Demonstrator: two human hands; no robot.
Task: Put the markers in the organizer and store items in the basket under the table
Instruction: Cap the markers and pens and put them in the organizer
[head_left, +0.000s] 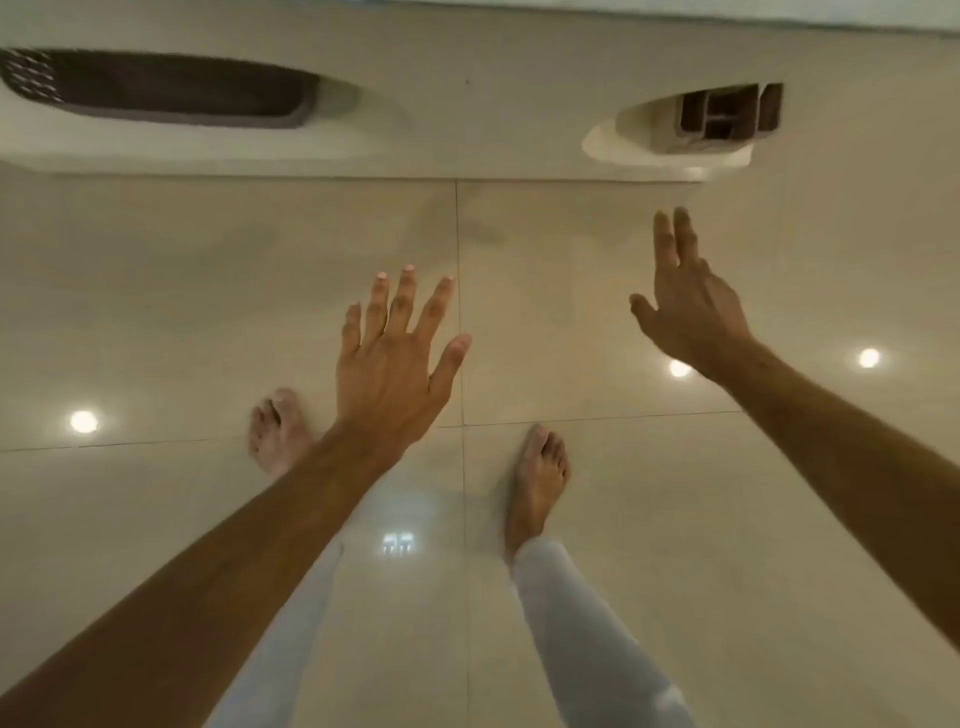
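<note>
The dark brown organizer (730, 111) is sitting at the far right of the pale table (467, 62), its upright dividers showing and a white plate-like piece (649, 148) lying just under its near side; I cannot tell whether any markers are standing in its compartments. Well apart from it, at the far left of the same surface, a long dark perforated basket (156, 93) is lying blurred and stretched by the lens. The right hand (685, 301) is hovering in the air below the organizer and nearer to it than the other hand, fingers straight and close together, thumb out to the side, holding nothing. The left hand (395, 364) is reaching forward further left, roughly between basket and organizer but well short of both, its fingers spreading wide and carrying nothing. Beneath both bare forearms a glossy beige tiled floor (156, 312) is catching round spots of ceiling light. Two bare feet (537, 478) are standing on the tiles, with light-coloured trouser legs (582, 623) running down toward the bottom edge.
</note>
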